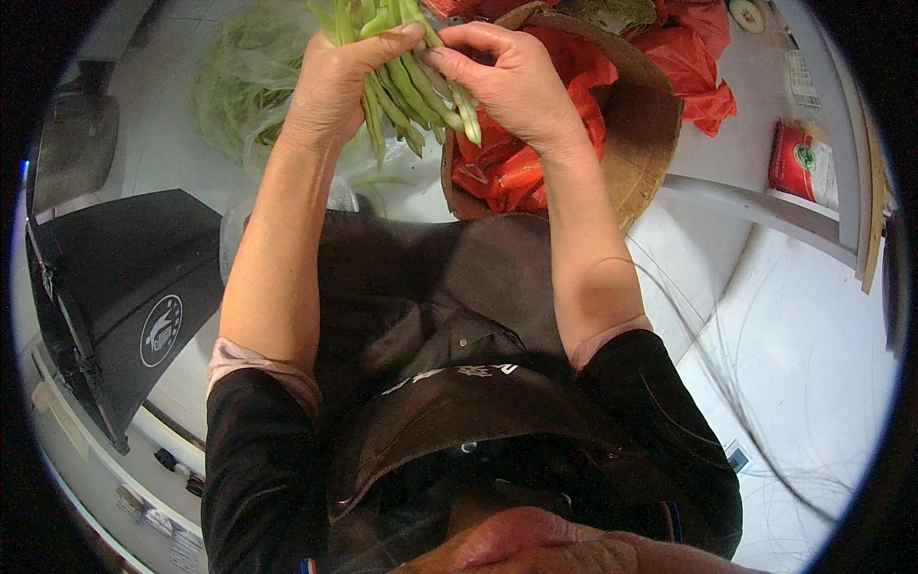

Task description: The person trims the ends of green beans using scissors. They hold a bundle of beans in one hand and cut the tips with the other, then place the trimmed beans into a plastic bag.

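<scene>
A bunch of long green beans (412,90) is gripped in my left hand (337,82), the thumb lying across it. Its upper end reaches past the top rim of the picture. My right hand (516,75) touches the right side of the bunch, thumb and forefinger pinched on a bean there. Below the bunch, a few loose beans (391,181) lie on the pale surface. To the left, a clear plastic bag (247,93) holds many more beans. An open cardboard box (638,133) lined with a red plastic bag (502,179) stands under my right forearm.
More red plastic bags (696,64) lie behind the box, near a cut round vegetable (747,14). A black fabric container (136,251) with a white emblem stands at left. On a shelf at right sits a red and white package (800,165). A dark apron (437,287) covers my lap.
</scene>
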`<move>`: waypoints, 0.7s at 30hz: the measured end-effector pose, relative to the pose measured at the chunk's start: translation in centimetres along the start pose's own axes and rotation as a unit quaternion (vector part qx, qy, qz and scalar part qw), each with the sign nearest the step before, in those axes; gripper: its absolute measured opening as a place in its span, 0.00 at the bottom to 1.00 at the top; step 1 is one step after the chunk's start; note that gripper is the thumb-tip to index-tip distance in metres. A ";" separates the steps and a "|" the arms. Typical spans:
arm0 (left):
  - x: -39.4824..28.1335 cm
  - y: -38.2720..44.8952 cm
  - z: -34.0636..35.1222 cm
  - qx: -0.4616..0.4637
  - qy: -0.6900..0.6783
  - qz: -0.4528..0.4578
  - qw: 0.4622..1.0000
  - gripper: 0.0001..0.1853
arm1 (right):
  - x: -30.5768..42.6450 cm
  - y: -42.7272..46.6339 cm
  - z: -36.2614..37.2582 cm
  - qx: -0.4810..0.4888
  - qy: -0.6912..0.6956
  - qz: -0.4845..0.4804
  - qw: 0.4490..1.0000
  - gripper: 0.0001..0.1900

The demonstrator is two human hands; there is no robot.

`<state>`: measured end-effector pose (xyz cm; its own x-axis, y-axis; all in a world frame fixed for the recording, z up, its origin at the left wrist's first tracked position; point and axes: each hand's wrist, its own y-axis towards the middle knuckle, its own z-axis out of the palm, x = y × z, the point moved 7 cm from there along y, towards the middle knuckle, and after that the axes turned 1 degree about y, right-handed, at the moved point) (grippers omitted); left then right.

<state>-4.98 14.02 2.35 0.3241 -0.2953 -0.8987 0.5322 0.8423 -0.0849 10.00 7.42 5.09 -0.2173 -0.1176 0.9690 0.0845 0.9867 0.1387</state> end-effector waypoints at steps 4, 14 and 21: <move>-0.3 0.2 0.3 0.012 -0.006 0.024 1.000 0.14 | 0.3 -0.1 0.2 -0.001 0.033 -0.010 0.999 0.13; 0.5 0.1 -0.1 0.018 0.057 0.024 0.998 0.15 | 1.9 0.3 1.0 0.008 -0.107 -0.117 0.987 0.11; 0.5 0.4 -0.5 0.021 0.109 0.005 0.994 0.15 | 4.6 -4.1 -6.4 -0.083 -0.333 -0.030 0.939 0.18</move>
<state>-5.00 14.47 1.59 0.1550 -0.1789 -0.9716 0.5638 0.8236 -0.0617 14.89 2.13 10.28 -0.7814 -0.0223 0.6236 0.1904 0.9432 0.2723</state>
